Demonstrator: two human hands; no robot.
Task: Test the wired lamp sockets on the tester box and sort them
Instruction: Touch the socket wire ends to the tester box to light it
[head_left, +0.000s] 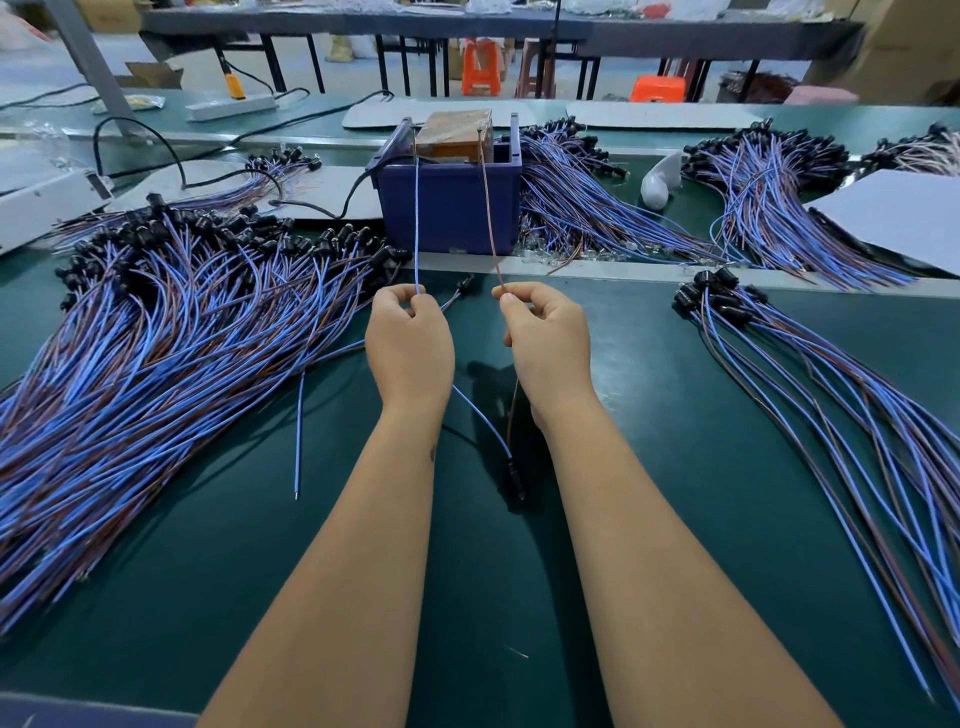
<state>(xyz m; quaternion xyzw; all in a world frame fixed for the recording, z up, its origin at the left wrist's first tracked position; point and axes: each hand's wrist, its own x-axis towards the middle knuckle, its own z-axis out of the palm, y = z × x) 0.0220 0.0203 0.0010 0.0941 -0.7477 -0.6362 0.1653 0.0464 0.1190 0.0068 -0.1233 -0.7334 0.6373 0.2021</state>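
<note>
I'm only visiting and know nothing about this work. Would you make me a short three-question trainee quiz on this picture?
1. True or false: the left hand pinches the blue wire.
2. Multiple choice: the black socket of the held pair is
A) hanging below the hands, between the forearms
B) inside the blue box
C) on the big left pile
3. Fill in: the right hand pinches the ___ wire, whose far end reaches up to the box.

Key: 1 true; 2 A; 3 brown.
</note>
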